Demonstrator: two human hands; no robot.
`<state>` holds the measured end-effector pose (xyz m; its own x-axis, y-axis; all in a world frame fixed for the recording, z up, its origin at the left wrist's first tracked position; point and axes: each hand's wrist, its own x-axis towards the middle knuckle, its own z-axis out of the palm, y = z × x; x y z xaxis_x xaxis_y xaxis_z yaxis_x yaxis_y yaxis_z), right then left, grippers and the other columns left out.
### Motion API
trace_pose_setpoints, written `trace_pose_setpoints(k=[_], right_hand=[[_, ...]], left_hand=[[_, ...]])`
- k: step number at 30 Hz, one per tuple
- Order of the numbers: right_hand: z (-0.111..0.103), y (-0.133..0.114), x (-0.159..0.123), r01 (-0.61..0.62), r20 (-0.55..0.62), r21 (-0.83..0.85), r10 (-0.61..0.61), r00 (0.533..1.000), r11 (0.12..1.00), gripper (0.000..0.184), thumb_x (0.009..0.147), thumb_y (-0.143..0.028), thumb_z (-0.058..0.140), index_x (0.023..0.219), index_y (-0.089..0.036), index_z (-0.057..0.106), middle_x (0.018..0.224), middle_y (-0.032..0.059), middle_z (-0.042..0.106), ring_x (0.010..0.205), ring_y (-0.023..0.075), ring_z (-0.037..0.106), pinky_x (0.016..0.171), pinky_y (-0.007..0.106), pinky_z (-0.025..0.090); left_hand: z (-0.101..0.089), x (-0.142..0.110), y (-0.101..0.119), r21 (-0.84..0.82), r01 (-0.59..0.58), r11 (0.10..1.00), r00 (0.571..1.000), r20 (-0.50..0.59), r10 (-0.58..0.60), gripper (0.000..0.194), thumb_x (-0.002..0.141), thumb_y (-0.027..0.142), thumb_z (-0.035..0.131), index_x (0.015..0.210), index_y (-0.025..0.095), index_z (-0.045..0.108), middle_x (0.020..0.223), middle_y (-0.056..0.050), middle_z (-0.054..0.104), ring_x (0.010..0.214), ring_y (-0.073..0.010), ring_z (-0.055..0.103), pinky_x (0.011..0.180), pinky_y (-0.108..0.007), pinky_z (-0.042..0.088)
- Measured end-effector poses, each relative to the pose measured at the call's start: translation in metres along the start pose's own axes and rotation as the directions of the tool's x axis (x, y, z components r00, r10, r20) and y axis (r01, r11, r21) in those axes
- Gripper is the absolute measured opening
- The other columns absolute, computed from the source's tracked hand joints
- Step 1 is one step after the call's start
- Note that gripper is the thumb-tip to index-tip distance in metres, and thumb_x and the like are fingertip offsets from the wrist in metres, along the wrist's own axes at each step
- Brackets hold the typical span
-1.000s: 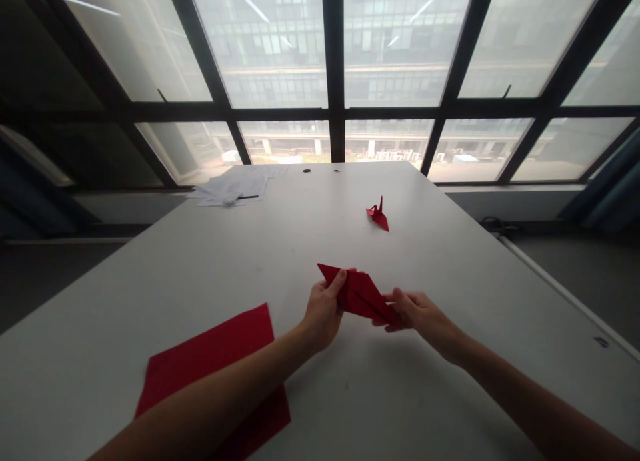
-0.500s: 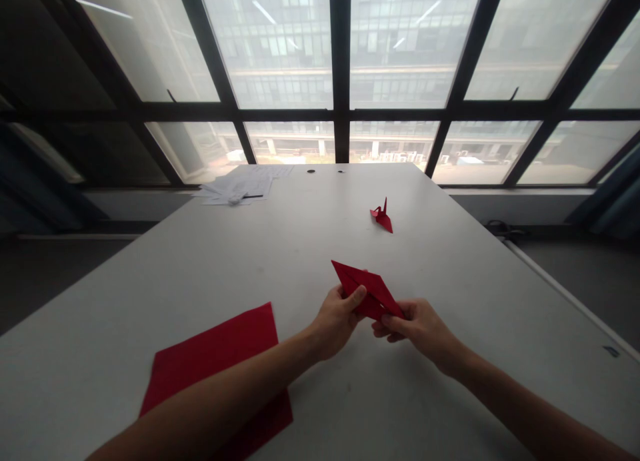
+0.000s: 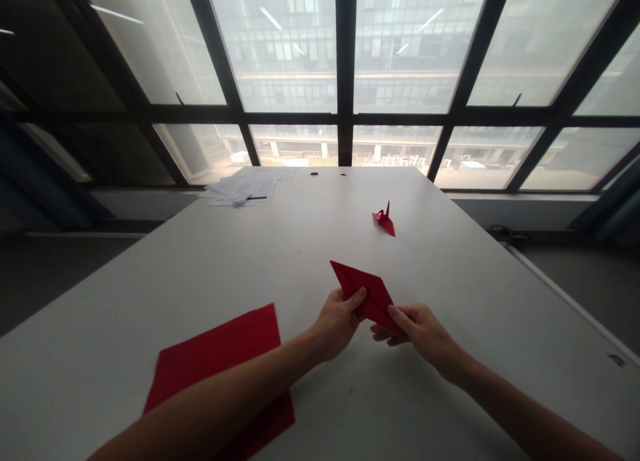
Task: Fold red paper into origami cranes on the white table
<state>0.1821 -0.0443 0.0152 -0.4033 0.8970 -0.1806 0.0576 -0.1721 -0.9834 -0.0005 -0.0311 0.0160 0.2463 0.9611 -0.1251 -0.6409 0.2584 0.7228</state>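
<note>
Between my hands is a piece of red folded paper [image 3: 367,289], flat and diamond-shaped, held above the table. My left hand [image 3: 337,321] grips its left side, thumb on top and fingers underneath. At the lower right corner my right hand [image 3: 420,328] pinches the paper, its thumb lying on the upper face and its other fingers below. Under my left forearm lies a flat red sheet of paper [image 3: 220,344], partly covered by the arm. A finished red paper crane [image 3: 385,221] sits on the table beyond my hands.
The white table [image 3: 290,261] stretches toward large windows. At its far left lie loose white papers [image 3: 240,184] with a dark pen [image 3: 257,198]. Two small dark round spots show near the far edge. Dark cables [image 3: 500,232] lie beyond the right edge.
My right thumb has moved up onto the folded paper's top face, and the gap seen near its lower edge now looks closed. The view has shifted slightly.
</note>
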Motion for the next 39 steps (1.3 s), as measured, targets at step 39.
trace_pose_setpoints(k=[39], right_hand=[[-0.047,-0.014,-0.001,-0.12,0.186,-0.235,0.166,0.968,0.964,0.038,0.086,-0.048,0.063,0.088,-0.012,0.073,0.078,0.0105,0.078,0.066,0.0181,0.07,0.058,0.026,0.045]], left_hand=[[-0.018,0.017,0.025,0.08,-0.15,0.985,0.978,-0.136,0.16,0.04,0.094,0.039,0.055,0.124,0.013,0.061,0.122,-0.019,0.068,0.11,-0.0318,0.067,0.092,-0.045,0.053]])
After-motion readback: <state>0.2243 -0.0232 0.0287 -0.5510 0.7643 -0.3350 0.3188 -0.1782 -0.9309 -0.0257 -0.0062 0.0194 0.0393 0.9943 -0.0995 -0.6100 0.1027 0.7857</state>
